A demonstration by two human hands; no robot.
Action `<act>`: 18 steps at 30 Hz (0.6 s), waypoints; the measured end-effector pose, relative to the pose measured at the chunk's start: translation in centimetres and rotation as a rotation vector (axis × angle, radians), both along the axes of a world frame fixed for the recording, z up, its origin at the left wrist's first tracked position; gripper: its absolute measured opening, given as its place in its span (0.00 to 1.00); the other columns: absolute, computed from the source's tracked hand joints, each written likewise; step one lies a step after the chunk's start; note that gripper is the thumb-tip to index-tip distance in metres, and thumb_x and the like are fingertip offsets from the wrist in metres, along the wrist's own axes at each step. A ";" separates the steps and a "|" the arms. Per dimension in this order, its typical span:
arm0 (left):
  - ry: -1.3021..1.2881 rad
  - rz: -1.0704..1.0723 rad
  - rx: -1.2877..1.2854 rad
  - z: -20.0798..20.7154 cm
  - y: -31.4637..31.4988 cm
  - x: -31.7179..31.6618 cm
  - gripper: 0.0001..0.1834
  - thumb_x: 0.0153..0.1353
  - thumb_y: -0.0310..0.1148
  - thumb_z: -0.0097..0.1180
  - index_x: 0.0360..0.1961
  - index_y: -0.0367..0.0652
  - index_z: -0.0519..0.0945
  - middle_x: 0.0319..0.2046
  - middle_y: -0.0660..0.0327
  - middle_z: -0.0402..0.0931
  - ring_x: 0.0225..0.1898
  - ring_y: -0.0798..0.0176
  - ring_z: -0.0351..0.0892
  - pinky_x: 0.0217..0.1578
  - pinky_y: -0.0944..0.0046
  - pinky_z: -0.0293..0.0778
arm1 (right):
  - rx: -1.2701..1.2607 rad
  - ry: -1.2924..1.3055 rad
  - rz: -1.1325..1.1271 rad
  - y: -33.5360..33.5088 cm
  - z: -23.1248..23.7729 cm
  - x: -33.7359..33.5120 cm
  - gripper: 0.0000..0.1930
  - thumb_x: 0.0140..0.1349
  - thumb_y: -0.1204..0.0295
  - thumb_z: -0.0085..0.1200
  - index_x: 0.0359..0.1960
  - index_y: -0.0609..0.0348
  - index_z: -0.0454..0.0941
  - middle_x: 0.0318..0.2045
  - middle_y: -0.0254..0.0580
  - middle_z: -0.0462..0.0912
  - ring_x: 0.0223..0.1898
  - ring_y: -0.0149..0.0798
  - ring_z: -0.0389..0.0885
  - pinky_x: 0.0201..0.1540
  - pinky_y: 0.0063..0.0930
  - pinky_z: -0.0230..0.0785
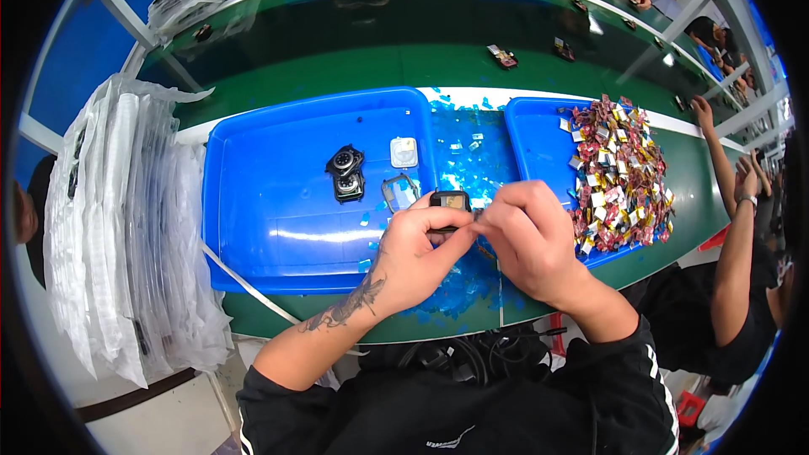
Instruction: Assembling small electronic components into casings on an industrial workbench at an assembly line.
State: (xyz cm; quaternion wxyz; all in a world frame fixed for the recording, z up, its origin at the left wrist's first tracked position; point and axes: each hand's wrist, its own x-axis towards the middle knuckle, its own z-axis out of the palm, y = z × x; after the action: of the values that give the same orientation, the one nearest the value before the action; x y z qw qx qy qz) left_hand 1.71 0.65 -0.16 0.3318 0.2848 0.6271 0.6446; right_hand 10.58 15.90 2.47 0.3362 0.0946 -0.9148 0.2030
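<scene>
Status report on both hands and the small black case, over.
Left hand gripping black case. Right hand pinched at its right side, contents unclear. Case's lower part hidden by left hand.

The left hand [421,246] hides part of the black case [452,201].

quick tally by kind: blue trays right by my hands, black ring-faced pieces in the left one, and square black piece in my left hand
blue trays: 2
black ring-faced pieces: 2
square black piece in the left hand: 1
total: 5
</scene>
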 end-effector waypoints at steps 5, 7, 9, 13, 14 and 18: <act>-0.131 0.046 0.060 0.0 0.0 -0.6 0.09 0.63 0.25 0.59 0.40 0.31 0.84 0.30 0.63 0.78 0.30 0.74 0.75 0.32 0.74 0.72 | -0.236 -0.347 -0.103 1.3 -0.4 1.7 0.12 0.55 0.82 0.59 0.42 0.62 0.78 0.29 0.45 0.78 0.30 0.45 0.79 0.33 0.34 0.72; -0.178 -0.005 0.076 0.3 -0.1 -0.8 0.09 0.63 0.26 0.60 0.41 0.31 0.84 0.31 0.63 0.79 0.30 0.74 0.75 0.32 0.74 0.72 | -0.360 -0.365 -0.106 1.3 0.6 1.1 0.13 0.57 0.82 0.58 0.45 0.61 0.79 0.30 0.45 0.80 0.31 0.42 0.80 0.32 0.32 0.72; -0.226 -0.059 0.091 0.7 -0.3 -0.8 0.09 0.63 0.26 0.60 0.41 0.32 0.84 0.31 0.63 0.79 0.30 0.74 0.75 0.33 0.74 0.73 | -0.615 -0.428 -0.118 1.6 0.6 1.3 0.16 0.60 0.82 0.56 0.50 0.58 0.81 0.34 0.43 0.83 0.34 0.32 0.81 0.30 0.24 0.71; -0.309 -0.210 0.080 0.6 -0.7 -0.9 0.10 0.64 0.27 0.59 0.43 0.31 0.83 0.37 0.61 0.80 0.31 0.75 0.75 0.34 0.73 0.73 | -0.851 -0.459 0.168 1.1 0.4 1.1 0.11 0.61 0.82 0.57 0.45 0.62 0.82 0.35 0.39 0.82 0.34 0.29 0.80 0.31 0.19 0.72; -0.295 -0.257 0.108 0.4 -0.8 -1.0 0.12 0.65 0.27 0.58 0.46 0.31 0.81 0.41 0.60 0.80 0.33 0.75 0.75 0.35 0.73 0.74 | -0.847 -0.458 0.168 1.1 0.3 1.2 0.11 0.61 0.82 0.57 0.45 0.62 0.82 0.35 0.39 0.82 0.34 0.29 0.80 0.31 0.19 0.72; -0.380 -0.175 0.228 0.8 -0.4 -0.8 0.17 0.68 0.25 0.51 0.56 0.34 0.76 0.47 0.60 0.78 0.39 0.73 0.76 0.41 0.71 0.74 | -1.267 -0.265 0.273 1.3 -0.2 1.6 0.05 0.64 0.81 0.54 0.40 0.67 0.75 0.38 0.42 0.80 0.37 0.29 0.80 0.36 0.19 0.75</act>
State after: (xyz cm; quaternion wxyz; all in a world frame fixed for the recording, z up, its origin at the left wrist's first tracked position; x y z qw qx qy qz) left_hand 0.90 0.28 0.60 0.4643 0.2474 0.4496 0.7219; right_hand 12.19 17.25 2.24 0.1827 -0.0319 -0.6319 0.7525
